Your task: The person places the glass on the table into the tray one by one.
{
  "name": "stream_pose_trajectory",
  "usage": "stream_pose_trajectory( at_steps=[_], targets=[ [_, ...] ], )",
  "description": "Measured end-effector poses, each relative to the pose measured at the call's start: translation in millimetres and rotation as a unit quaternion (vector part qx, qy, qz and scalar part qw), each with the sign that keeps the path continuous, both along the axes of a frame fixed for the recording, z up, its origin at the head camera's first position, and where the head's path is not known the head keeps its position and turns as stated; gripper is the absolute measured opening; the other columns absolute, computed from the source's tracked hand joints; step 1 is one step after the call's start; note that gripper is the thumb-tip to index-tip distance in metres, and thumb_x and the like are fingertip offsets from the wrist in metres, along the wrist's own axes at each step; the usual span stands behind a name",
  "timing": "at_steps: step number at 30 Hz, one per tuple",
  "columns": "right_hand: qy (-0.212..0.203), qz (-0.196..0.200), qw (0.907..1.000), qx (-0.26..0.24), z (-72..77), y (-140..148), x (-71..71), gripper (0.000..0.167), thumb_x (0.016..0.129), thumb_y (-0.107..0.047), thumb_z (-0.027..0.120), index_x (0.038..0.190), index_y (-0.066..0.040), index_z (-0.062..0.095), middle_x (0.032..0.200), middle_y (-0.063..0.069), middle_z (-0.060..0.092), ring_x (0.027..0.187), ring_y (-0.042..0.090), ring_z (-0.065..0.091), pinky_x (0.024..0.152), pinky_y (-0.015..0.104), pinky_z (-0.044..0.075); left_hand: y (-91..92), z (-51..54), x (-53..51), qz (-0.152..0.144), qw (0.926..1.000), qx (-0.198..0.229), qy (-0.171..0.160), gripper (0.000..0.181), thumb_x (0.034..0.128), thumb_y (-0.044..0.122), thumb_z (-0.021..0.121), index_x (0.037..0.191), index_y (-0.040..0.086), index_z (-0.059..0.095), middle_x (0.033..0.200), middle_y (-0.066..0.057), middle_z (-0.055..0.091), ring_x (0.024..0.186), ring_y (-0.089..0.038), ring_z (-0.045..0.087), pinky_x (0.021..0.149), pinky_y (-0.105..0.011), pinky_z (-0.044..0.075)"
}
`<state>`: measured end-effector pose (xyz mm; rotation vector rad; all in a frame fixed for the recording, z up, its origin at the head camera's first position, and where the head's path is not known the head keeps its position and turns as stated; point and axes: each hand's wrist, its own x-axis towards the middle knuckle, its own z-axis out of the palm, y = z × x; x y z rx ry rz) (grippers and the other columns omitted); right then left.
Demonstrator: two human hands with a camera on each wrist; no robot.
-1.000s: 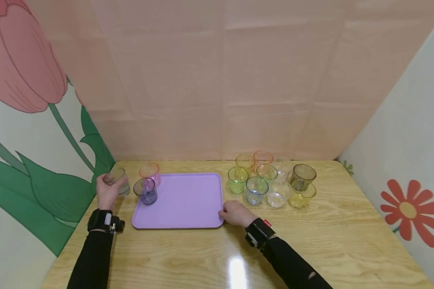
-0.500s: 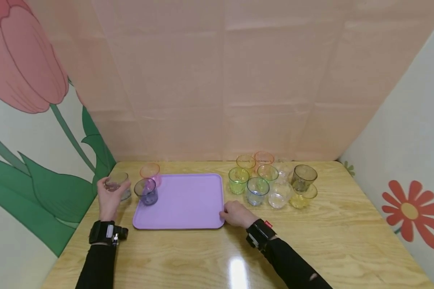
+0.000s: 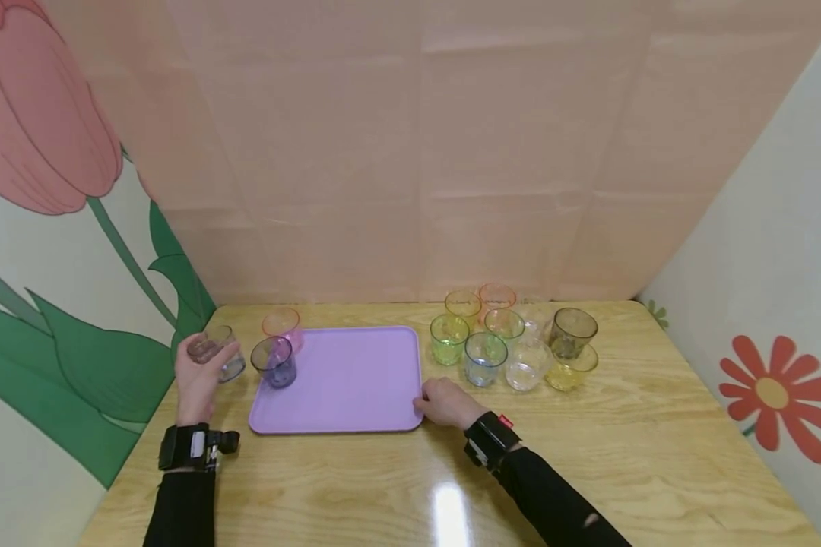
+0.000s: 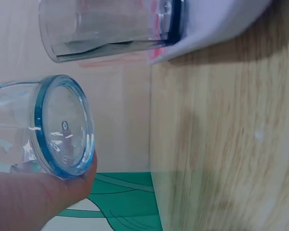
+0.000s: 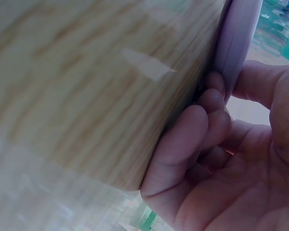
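On the far left, my left hand grips a clear drinking glass around its side. The left wrist view shows this glass's round base with a bluish tint, held off the table. To its right, a dark bluish-grey glass stands upright on the purple tray, near the left rim. Behind that is a pink glass at the tray's back left corner. My right hand pinches the tray's right edge, thumb above and curled fingers below, as the right wrist view shows.
Several coloured glasses crowd together right of the tray, among them a green glass, a blue glass and a clear glass. A smoky brown glass appears stacked in a yellow glass. Walls border the wooden table.
My left hand has come slightly nearer the front and closed further around the clear glass, which has shifted a little with it. The right hand and tray stay in place.
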<state>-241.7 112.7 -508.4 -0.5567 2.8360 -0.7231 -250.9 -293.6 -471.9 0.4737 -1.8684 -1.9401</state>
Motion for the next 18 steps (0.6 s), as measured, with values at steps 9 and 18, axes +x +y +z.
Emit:
stream_pose_trajectory(
  at_steps=[9, 18],
  targets=[
    [0.004, 0.007, 1.0, 0.0, -0.1, -1.9, -0.2, 0.031, 0.09, -0.016, 0.062, 0.059, -0.011, 0.057, 0.055, -0.003, 0.049, 0.051, 0.013, 0.044, 0.048, 0.026, 0.034, 0.7, 5.4, 4.3, -0.021, 0.999, 0.017, 0.037, 0.066, 0.0808, 0.005, 0.078, 0.134, 0.013, 0.04, 0.107, 0.007, 0.064, 0.095, -0.002, 0.062, 0.079, -0.011, 0.048],
    [-0.007, -0.002, 1.0, 0.0, -1.1, -1.5, -2.1, 0.03, 0.089, -0.016, 0.062, 0.06, -0.011, 0.057, 0.055, -0.003, 0.049, 0.051, 0.014, 0.045, 0.048, 0.026, 0.035, 1.9, 9.3, 7.5, -0.041, 0.9978, -0.01, 0.05, 0.051, 0.0822, 0.005, 0.076, 0.124, 0.011, 0.047, 0.103, 0.01, 0.064, 0.096, -0.004, 0.061, 0.082, -0.014, 0.048]
  ],
)
